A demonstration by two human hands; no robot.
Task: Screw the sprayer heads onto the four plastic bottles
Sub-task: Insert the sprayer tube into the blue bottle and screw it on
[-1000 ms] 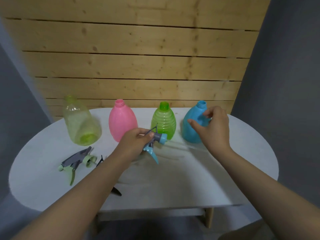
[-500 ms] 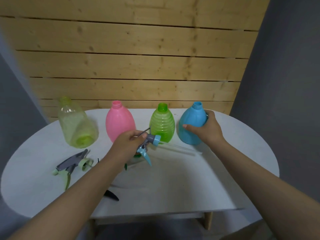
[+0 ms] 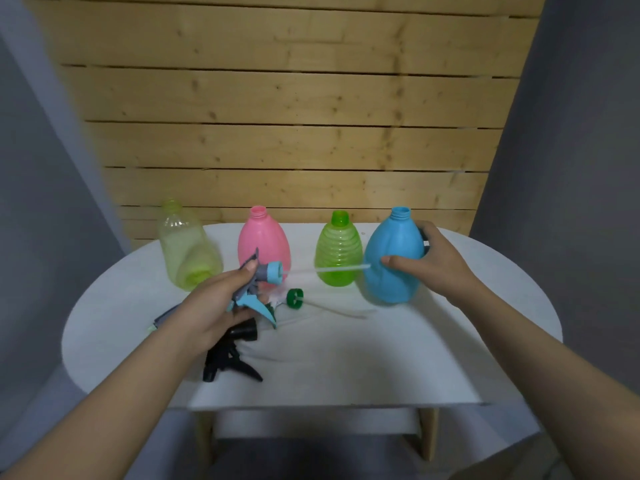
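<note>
At the far left of the white counter (image 3: 450, 358) the pale yellow bottle (image 3: 185, 249) stands open-necked, leaning a little, and next to it the pink bottle (image 3: 264, 242) is likewise uncapped. In front of these the left hand (image 3: 214, 310) is closed around the blue sprayer head (image 3: 258, 282), held sideways so its collar and thin dip tube (image 3: 332, 269) point right, toward the blue bottle. Beneath that hand a black sprayer head (image 3: 230, 356) lies on the counter, and a green collar (image 3: 295, 298) with its tube lies just beyond it. Another sprayer is mostly hidden behind the left wrist. The green ribbed bottle (image 3: 338, 252) stands open next. At the right, the right hand (image 3: 429, 261) wraps the blue bottle (image 3: 393, 258), thumb in front and fingers behind.

None of the four is capped yet. To do this step well, tip the head upright, thread the tube tip into the neck first, seat the collar squarely, then twist while the right hand keeps the bottle from turning. A slanted start would likely cross the threads.
</note>
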